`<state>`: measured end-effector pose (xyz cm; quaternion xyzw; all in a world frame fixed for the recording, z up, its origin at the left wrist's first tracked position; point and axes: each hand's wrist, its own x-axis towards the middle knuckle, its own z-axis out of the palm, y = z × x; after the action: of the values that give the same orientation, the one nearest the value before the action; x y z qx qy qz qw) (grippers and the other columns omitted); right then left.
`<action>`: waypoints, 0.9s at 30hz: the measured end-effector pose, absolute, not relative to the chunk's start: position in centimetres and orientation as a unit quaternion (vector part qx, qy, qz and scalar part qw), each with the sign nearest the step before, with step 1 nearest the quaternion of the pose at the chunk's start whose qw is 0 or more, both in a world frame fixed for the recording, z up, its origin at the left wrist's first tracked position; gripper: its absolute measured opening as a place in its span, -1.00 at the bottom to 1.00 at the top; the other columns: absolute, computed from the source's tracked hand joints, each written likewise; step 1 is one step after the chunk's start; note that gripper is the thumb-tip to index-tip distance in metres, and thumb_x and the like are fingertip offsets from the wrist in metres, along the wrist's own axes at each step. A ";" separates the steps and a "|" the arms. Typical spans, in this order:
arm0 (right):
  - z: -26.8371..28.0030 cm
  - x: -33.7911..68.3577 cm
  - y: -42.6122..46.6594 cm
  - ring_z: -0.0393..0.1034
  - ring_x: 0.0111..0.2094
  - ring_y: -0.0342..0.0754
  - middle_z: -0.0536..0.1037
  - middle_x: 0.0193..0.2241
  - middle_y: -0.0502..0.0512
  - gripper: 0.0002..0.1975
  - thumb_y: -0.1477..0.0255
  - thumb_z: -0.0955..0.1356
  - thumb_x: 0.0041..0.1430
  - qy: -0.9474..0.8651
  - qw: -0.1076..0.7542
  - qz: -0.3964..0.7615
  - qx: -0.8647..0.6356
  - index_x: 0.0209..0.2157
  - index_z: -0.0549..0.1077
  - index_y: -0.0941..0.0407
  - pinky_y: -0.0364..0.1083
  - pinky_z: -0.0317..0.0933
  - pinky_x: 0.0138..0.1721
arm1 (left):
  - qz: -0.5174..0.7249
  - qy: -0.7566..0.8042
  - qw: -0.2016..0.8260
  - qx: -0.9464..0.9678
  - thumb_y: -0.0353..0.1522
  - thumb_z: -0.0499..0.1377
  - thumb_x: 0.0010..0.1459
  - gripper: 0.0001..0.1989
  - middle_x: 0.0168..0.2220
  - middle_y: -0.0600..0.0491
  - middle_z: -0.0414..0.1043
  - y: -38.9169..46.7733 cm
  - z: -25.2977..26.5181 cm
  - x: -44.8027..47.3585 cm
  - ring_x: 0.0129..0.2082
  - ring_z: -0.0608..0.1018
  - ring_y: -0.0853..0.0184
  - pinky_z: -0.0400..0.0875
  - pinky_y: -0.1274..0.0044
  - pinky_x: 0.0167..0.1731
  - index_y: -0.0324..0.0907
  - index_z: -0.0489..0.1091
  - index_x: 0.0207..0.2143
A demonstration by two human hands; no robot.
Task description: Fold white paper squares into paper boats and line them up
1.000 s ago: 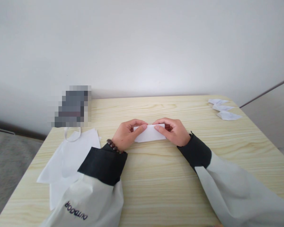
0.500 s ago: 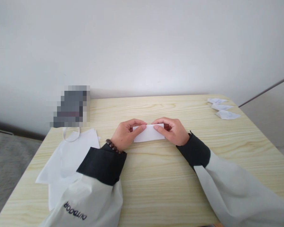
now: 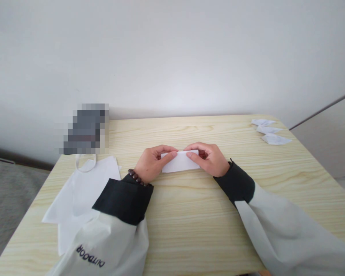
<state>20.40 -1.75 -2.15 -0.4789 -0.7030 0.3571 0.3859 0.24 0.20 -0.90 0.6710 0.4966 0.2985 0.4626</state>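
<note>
A folded white sheet of paper [image 3: 179, 162], shaped like a low rectangle, is at the middle of the table. My left hand [image 3: 158, 161] is closed on its upper left edge, thumb in front and fingers behind. My right hand [image 3: 207, 158] pinches the upper right part in the same way. The two thumbs lie a short gap apart near the top edge. Most of the fingers behind the paper are hidden.
Three small folded paper pieces [image 3: 273, 138] lie at the far right of the wooden table [image 3: 189, 230]. At the left are loose white sheets [image 3: 100, 176], a white ring [image 3: 78, 165] and a blurred dark object [image 3: 86, 126]. A white wall [image 3: 172, 57] rises behind.
</note>
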 end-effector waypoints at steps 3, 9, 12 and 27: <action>-2.1 20.4 -1.8 0.23 -0.60 -0.21 0.49 -0.46 0.07 -0.76 0.31 0.30 0.11 -0.703 0.385 0.362 -0.475 -0.27 0.47 0.17 -0.20 0.08 -0.60 | 0.298 0.498 0.465 0.669 -0.13 0.18 0.01 -0.65 -0.50 0.05 0.44 0.2 -0.9 0.2 -0.56 0.35 0.42 0.16 0.62 -0.61 -0.22 0.49 -0.29; -2.1 20.4 -1.8 0.20 -0.62 -0.22 0.48 -0.50 0.04 -0.77 0.31 0.30 0.11 -0.700 0.384 0.367 -0.478 -0.28 0.47 0.16 -0.21 0.06 -0.62 | 0.290 0.503 0.454 0.676 -0.12 0.17 0.02 -0.64 -0.54 0.06 0.44 0.1 -0.7 0.2 -0.61 0.34 0.43 0.14 0.62 -0.64 -0.22 0.49 -0.28; -2.0 20.4 -1.8 0.20 -0.62 -0.23 0.48 -0.51 0.03 -0.77 0.30 0.30 0.11 -0.700 0.382 0.366 -0.479 -0.29 0.47 0.15 -0.22 0.06 -0.62 | 0.292 0.503 0.452 0.676 -0.12 0.17 0.01 -0.64 -0.54 0.06 0.44 0.1 -0.7 0.2 -0.60 0.35 0.43 0.15 0.62 -0.64 -0.22 0.50 -0.29; -1.9 20.4 -1.9 0.19 -0.63 -0.23 0.47 -0.54 0.02 -0.77 0.31 0.30 0.10 -0.705 0.384 0.355 -0.479 -0.30 0.48 0.17 -0.22 0.06 -0.62 | 0.275 0.512 0.469 0.665 -0.12 0.17 -0.01 -0.62 -0.50 0.04 0.49 0.0 -0.2 0.3 -0.57 0.38 0.42 0.22 0.62 -0.61 -0.23 0.52 -0.31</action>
<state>20.38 -1.93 -1.86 -0.4792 -0.7048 0.3550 0.3842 0.29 0.03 -0.17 0.6649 0.5121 0.2747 0.4692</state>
